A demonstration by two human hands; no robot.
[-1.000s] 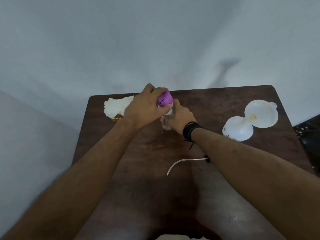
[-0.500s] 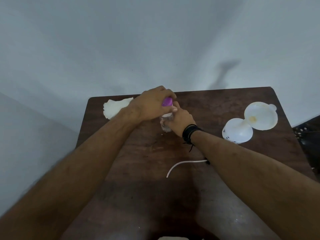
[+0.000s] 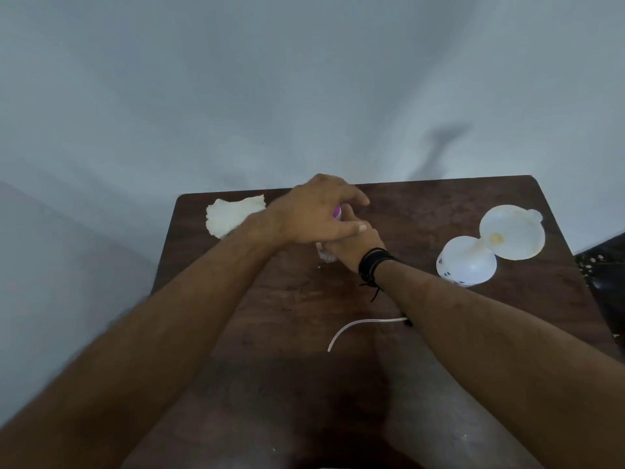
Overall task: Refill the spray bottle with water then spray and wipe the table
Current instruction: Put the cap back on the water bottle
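Both hands met over the small clear spray bottle (image 3: 326, 255) near the table's (image 3: 422, 211) far edge: the right hand (image 3: 351, 247) clamped its body, the left hand (image 3: 314, 214) cupped loosely over the purple cap (image 3: 337, 211). A cross-threaded cap could have leaked; a slack grip might have tipped it.

Left hand (image 3: 311, 214) arches with fingers (image 3: 351, 227) spread over the closed right hand (image 3: 355, 243).

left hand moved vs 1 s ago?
Yes. The left hand has swung right over the purple cap, fingers opening, away from the white cloth.
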